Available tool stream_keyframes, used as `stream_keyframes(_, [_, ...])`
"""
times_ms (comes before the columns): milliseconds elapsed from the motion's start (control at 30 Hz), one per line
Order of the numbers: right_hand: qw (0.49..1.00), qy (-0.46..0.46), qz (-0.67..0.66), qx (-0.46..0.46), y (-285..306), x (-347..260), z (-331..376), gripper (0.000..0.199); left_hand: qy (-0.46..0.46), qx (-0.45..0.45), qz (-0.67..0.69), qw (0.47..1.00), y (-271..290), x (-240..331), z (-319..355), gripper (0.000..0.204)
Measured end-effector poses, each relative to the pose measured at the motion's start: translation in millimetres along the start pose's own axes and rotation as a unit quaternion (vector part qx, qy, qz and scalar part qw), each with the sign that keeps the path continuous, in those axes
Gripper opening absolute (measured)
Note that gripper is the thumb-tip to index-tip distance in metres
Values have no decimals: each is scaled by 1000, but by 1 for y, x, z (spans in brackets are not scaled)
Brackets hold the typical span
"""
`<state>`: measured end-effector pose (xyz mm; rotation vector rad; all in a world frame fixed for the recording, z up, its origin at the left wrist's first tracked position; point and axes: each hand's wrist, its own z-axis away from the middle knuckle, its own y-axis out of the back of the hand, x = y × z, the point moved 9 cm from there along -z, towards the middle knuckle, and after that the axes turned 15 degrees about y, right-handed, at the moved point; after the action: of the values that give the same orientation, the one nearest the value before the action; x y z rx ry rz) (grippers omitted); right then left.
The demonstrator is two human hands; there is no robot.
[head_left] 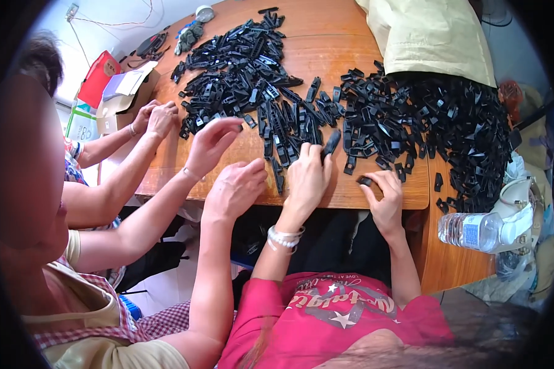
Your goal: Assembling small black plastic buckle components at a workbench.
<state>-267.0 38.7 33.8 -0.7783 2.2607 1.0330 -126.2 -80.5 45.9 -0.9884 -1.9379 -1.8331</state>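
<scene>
Nearest is our pink shirt [332, 320]. Leftward, long black pieces [240, 61] heap the table [326, 34], seemingly finished; our left hand [306, 177] curls around a dark strip [332, 142]; our right hand [386, 203] pinches a small black part [365, 181]; rightward, many loose parts [381, 117] apparently remain.

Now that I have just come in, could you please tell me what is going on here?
The left hand holds a long black part, and the right hand pinches a small black part. Heaps of black parts lie on the table. Other people's hands are over at the left.
</scene>
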Motion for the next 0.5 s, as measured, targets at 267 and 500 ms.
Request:
stream_keyframes(267, [993, -39, -103, -35, -1, -2, 7, 24, -92, -161, 57, 981, -6, -10, 50, 24])
stream_keyframes(500, [993, 27, -79, -83, -14, -5, -3, 26, -102, -161, 76, 979, -5, -7, 46, 21])
